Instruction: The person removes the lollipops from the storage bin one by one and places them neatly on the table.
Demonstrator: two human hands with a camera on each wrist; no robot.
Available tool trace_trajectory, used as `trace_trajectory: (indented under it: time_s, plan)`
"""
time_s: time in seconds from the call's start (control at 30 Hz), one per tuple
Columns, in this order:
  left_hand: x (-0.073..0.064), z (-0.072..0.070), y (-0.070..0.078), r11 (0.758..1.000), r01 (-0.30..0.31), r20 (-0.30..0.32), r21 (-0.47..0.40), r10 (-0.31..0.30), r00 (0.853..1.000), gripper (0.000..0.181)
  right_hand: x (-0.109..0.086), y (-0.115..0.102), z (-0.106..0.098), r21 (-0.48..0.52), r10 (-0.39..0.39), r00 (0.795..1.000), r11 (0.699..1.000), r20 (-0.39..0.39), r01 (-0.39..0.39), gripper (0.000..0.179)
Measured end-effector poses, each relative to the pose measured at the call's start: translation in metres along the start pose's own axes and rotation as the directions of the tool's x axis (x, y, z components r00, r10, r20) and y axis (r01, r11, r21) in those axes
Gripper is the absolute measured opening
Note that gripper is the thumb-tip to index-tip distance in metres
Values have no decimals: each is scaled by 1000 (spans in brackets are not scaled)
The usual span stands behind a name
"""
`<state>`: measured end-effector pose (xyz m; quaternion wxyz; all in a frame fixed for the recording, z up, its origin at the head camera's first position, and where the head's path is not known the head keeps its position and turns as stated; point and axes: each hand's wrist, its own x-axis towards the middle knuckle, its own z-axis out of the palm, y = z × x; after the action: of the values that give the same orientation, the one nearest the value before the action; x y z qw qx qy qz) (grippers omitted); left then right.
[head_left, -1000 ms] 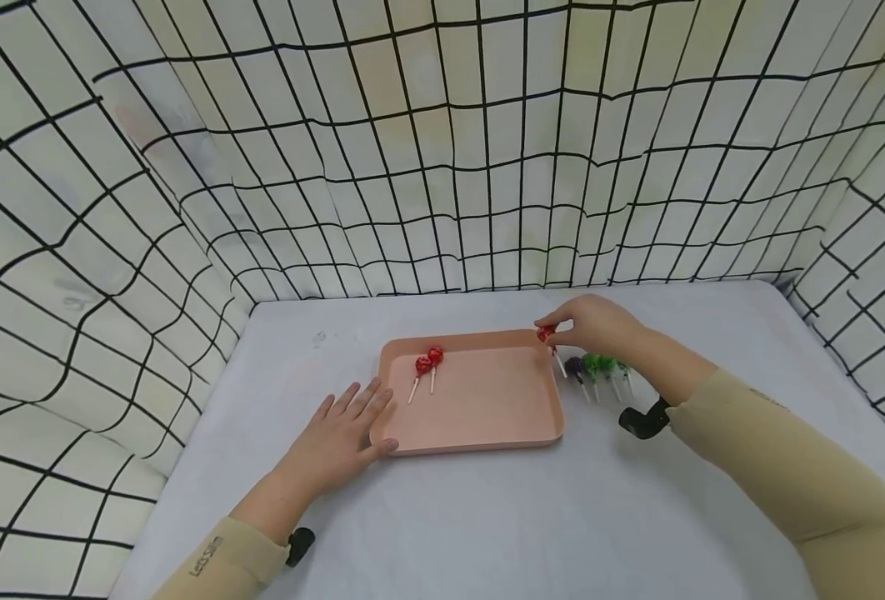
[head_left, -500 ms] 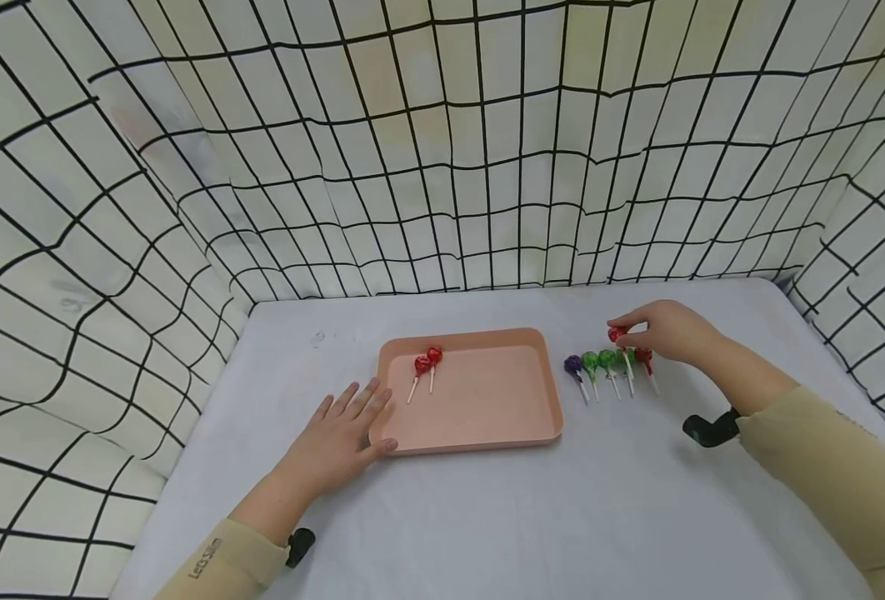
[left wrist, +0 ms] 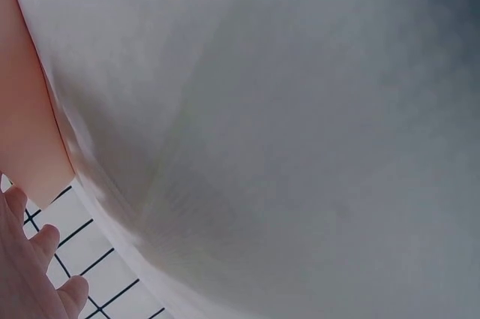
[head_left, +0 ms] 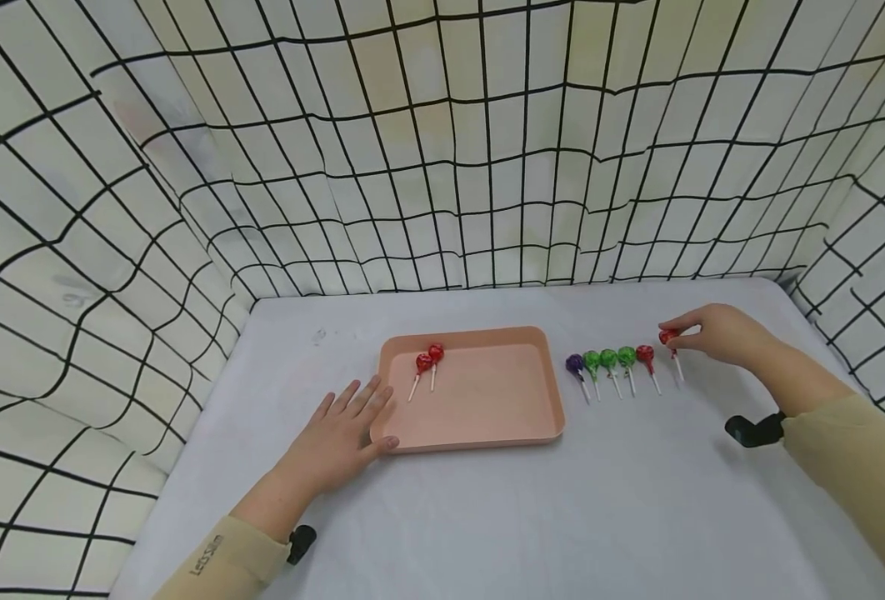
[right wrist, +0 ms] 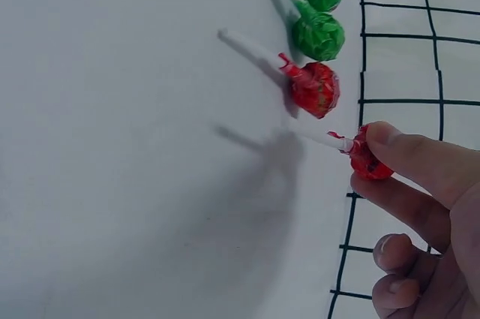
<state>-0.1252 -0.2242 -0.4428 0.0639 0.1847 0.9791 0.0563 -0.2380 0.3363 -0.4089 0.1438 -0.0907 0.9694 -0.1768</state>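
My right hand (head_left: 720, 333) pinches a red lollipop (right wrist: 370, 155) by its wrapped head between thumb and forefinger, its white stick angled down toward the table. It is at the right end of a row of lollipops: another red lollipop (head_left: 645, 355) lies just left of it, then several green lollipops (head_left: 609, 360) and a purple lollipop (head_left: 574, 364). My left hand (head_left: 341, 437), fingers spread, rests at the left edge of the pink tray (head_left: 487, 408). Two red lollipops (head_left: 423, 363) lie side by side in the tray's upper left.
A white cloth covers the table (head_left: 487, 517). White walls with a black grid (head_left: 487, 167) rise behind it and at both sides. A dark wrist device (head_left: 754, 430) sits under the right cuff, and a similar one (head_left: 302, 543) under the left.
My right hand has carried the red lollipop rightward from the tray's right edge, past the row, to beyond its right end. The left hand and tray have stayed put.
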Motion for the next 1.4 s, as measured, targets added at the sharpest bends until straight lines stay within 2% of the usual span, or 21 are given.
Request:
trace_trajectory:
  time_s: [0.3,0.53,0.9,1.4]
  plan:
    - [-1,-3,2,1000,0,7,1,0,1000,82,8,11,12,9,44,998,999,43,-44,40]
    - [-1,-1,1,1000,-5,-3,-7,5,1000,82,10,8,18,36,65,997,997,52,-67,39]
    - [-1,1,-1,1000,-13,-19,-18,13,1000,82,12,2,22,19,37,998,999,55,-38,42]
    - [0,2,-2,1000,-10,-16,-14,10,1000,82,8,-6,12,-19,4,1000,1000,3,-4,48]
